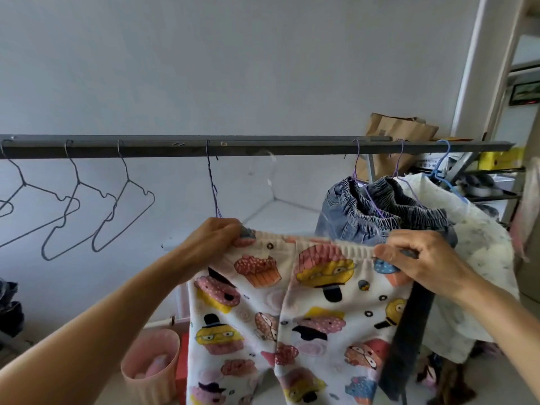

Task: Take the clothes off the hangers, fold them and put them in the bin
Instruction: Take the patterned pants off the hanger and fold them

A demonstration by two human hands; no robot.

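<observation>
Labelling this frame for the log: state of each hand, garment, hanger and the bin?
left hand: gripping waistband
right hand: gripping waistband
cupcake-print pants: held up, unfolded
purple hanger: on rail, at pants
grey hangers: empty, on rail
denim garments: hung
white garment: hung
pink bin: upright, holds something pink

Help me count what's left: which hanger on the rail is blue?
The rightmost hanger, hooked at the rail's far right end over the white garment; the others are grey or purple wire.

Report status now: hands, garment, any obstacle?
Left hand and right hand both gripping waistband of cupcake-print pants. Pants on purple hanger, on the rail. Pink bin below left; nothing blocking.
</observation>
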